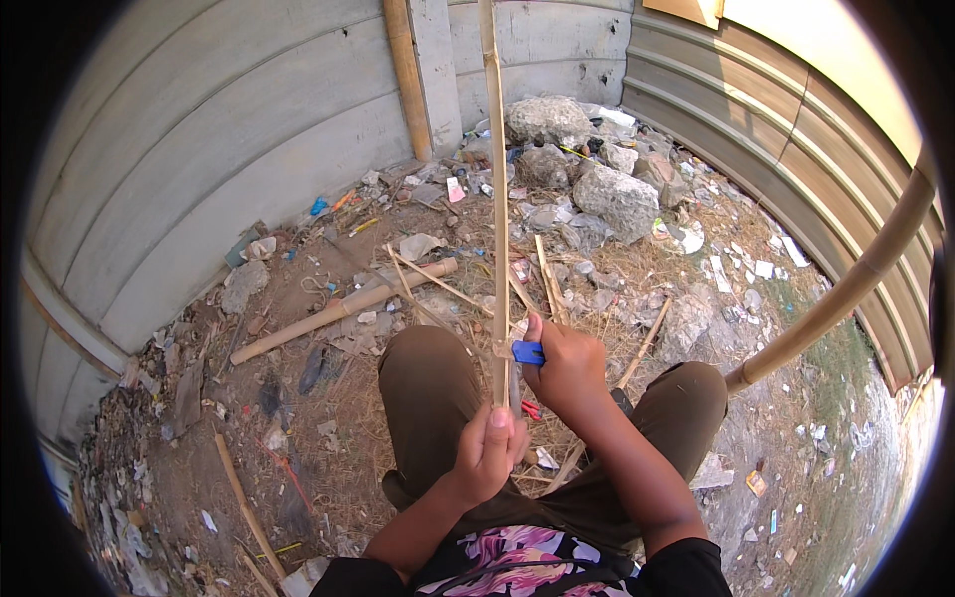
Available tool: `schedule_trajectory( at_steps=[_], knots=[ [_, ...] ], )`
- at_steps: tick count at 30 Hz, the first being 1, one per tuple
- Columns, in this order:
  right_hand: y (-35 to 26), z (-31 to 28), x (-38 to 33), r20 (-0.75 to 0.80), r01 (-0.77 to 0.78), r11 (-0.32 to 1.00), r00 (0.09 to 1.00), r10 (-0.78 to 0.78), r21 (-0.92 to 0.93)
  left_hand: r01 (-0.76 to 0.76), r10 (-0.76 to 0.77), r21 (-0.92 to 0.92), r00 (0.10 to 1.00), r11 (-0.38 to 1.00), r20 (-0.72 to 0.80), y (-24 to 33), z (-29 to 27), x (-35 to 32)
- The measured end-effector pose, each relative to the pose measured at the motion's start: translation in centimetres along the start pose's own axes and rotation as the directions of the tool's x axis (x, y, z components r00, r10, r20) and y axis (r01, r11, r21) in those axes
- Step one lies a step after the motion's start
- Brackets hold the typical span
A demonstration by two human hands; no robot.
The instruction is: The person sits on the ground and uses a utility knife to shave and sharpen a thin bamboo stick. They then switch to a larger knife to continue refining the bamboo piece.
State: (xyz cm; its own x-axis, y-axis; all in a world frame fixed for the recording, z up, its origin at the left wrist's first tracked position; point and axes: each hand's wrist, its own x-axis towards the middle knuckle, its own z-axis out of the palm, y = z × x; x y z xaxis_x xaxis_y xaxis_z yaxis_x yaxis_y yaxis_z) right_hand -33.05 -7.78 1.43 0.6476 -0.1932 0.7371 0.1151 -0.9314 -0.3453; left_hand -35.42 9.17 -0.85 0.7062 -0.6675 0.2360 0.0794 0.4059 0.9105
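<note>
A long split bamboo strip (500, 219) stands nearly upright between my knees, its top running out past the upper edge of the head view. Near its lower end my left hand (489, 450) is closed around it, thumb uppermost. My right hand (569, 366) grips a knife with a blue handle (528, 352), held against the strip a little above my left hand. The knife's blade is mostly hidden at the bamboo, and my fingers cover the rest of the handle.
Thick bamboo poles lie on the littered dirt at left (343, 310) and lean at right (836, 298). Thin bamboo pieces (547, 279) are scattered ahead. Large rocks (617, 202) sit near the corner of a grey panel wall (249, 109) and a corrugated metal fence (766, 129).
</note>
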Motion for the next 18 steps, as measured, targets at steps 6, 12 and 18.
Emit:
schedule_trajectory(
  at_steps=[6, 12, 18],
  knots=[
    [4.4, -2.9, 4.3, -0.091, -0.19, 0.98, 0.978, 0.185, -0.053, 0.117, -0.109, -0.046, 0.982, 0.992, 0.155, -1.7, 2.9, -1.9],
    [0.7, -5.0, 0.2, 0.049, 0.101, 0.993, 0.994, -0.099, -0.055, 0.021, -0.017, -0.027, 0.991, 0.999, 0.133, -0.7, 1.9, -1.2],
    [2.0, -6.0, -0.5, -0.035, -0.065, 0.981, 0.998, 0.06, -0.18, 0.177, -0.145, -0.118, 0.96, 0.977, 0.24, -0.8, 2.3, -2.1]
  ],
)
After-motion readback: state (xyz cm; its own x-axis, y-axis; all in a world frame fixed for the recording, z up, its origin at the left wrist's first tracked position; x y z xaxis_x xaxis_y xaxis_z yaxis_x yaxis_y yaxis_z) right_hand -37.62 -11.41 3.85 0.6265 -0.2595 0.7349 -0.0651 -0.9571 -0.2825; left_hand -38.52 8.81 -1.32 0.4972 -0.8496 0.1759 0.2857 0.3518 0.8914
